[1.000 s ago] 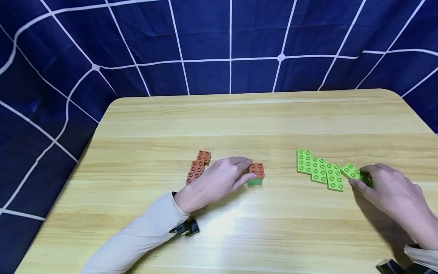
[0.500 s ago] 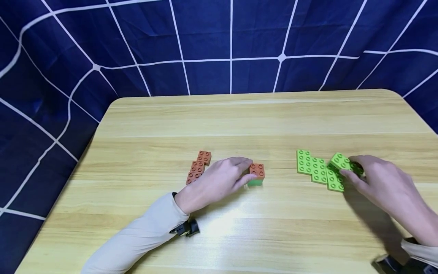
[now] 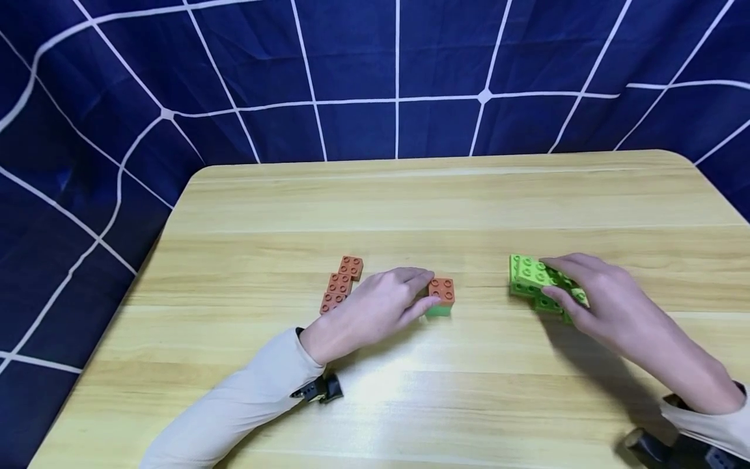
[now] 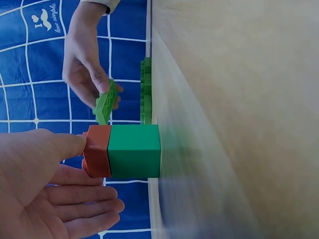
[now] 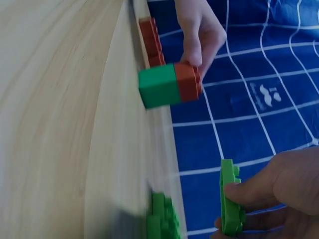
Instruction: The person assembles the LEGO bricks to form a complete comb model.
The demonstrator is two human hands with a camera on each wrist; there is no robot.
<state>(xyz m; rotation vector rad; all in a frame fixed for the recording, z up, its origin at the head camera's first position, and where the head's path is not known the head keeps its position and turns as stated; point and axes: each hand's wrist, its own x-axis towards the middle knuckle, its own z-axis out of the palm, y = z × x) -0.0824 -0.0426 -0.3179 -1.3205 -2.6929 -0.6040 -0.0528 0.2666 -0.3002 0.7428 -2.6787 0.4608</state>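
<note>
My left hand (image 3: 372,316) pinches the orange-red brick (image 3: 442,290) between thumb and fingers. That brick sits on top of a taller green block (image 4: 134,151), which stands on the table. My right hand (image 3: 615,309) holds a flat lime-green brick (image 5: 229,196) by its edges, in the air. In the head view it hangs over the other lime-green bricks (image 3: 547,304) on the table and partly hides them. Both wrist views show a gap between the held brick and those below.
Left of my left hand, several orange-red bricks (image 3: 340,284) form a stepped row, partly covered by the hand. The wooden table (image 3: 375,208) ends at the back against a blue cloth (image 3: 351,52) with white grid lines.
My right hand has lifted the lime-green brick and carried it left, from beside the lime-green row to above it. My left hand has kept still at the orange-red brick.
</note>
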